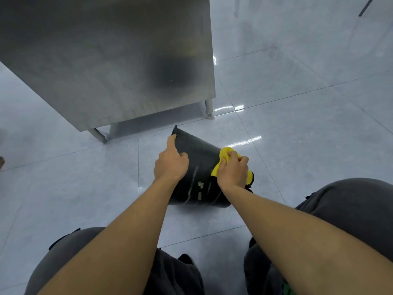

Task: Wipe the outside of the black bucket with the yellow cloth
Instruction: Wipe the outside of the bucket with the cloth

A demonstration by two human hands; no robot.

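Note:
The black bucket [198,167] lies tilted on its side on the glossy tiled floor, its rim pointing away from me toward the steel cabinet. Pale streaks run down its wall. My left hand [171,163] grips the bucket's left side, index finger stretched up to the rim. My right hand [232,170] presses the bunched yellow cloth [225,153] against the bucket's right side; most of the cloth is hidden under my fingers.
A stainless steel cabinet [119,60] on short legs [208,107] stands just beyond the bucket. Pale floor tiles [297,124] stretch to the right and left. My knees in grey trousers [350,201] frame the lower part of the view.

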